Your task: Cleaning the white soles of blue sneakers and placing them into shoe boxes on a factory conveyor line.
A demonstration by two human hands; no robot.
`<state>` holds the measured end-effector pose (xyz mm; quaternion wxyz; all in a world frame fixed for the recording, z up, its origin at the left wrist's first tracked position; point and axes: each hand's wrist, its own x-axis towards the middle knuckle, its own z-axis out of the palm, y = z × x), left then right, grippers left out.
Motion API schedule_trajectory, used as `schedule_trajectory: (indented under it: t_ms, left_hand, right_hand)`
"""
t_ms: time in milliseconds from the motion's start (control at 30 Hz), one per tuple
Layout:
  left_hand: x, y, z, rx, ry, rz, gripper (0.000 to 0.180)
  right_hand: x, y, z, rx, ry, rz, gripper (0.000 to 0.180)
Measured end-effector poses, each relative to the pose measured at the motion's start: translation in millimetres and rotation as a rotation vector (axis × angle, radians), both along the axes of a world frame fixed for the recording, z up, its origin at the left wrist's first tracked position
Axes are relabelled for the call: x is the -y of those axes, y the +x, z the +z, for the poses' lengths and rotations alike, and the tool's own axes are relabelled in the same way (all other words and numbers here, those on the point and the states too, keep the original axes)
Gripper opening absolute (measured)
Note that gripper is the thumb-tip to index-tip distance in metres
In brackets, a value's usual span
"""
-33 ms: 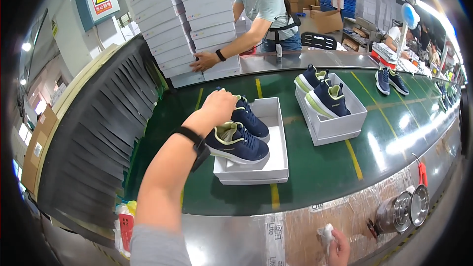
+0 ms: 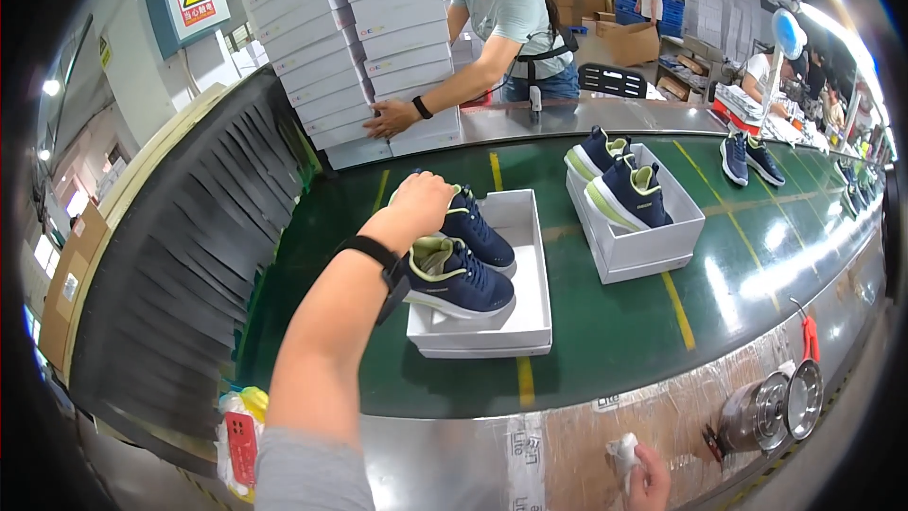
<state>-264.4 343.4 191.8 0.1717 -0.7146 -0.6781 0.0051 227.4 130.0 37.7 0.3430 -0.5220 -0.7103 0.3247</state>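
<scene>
A pair of navy sneakers with lime lining sits tilted in a white open shoebox [image 2: 536,274] on the green conveyor belt. My left hand [image 2: 423,201] is closed at the heel of the far sneaker [image 2: 480,237]; its fingertips are partly hidden. My left wrist, with a black band, passes beside the heel of the near sneaker [image 2: 463,286]. Low on the right, over the bench's near edge, my right hand [image 2: 650,481] is closed on a crumpled white wad [image 2: 624,450]. The wad's material cannot be made out.
Another white shoebox [image 2: 653,251] with navy sneakers stands farther right, and a loose pair [image 2: 749,159] lies beyond. A metal pot [image 2: 757,412] stands on the near bench [image 2: 577,454]. Black strip curtains [image 2: 180,274] hang left. A co-worker [image 2: 511,38] touches stacked white boxes [image 2: 402,47].
The near shoebox and its sneakers have shifted very slightly on the belt. My left hand has moved a little to the left. My right hand keeps its hold on the white wad.
</scene>
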Motion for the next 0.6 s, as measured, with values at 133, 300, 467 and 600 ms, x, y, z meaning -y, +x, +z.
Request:
schedule_trajectory:
  t_ms: [133, 300, 467, 600]
  left_hand:
    - [-41.3, -2.4, -31.7, -0.266, -0.396, 0.250, 0.021]
    - [-43.4, -7.8, -29.4, -0.408, -0.298, 0.285, 0.026]
    - [3.9, 13.3, 45.4, -0.400, 0.223, 0.036, 0.016]
    - [69.5, 64.4, 81.0, 0.031, 0.278, 0.051, 0.035]
  right_hand:
    - [-3.2, -0.4, 4.2, 0.047, 0.002, -0.018, 0.029]
    - [-2.0, 5.0, 7.0, -0.061, -0.062, -0.111, 0.029]
    - [2.8, 14.5, 7.0, -0.081, -0.033, -0.048, 0.030]
    - [10.0, 13.8, 13.4, -0.399, -0.201, -0.163, 0.034]
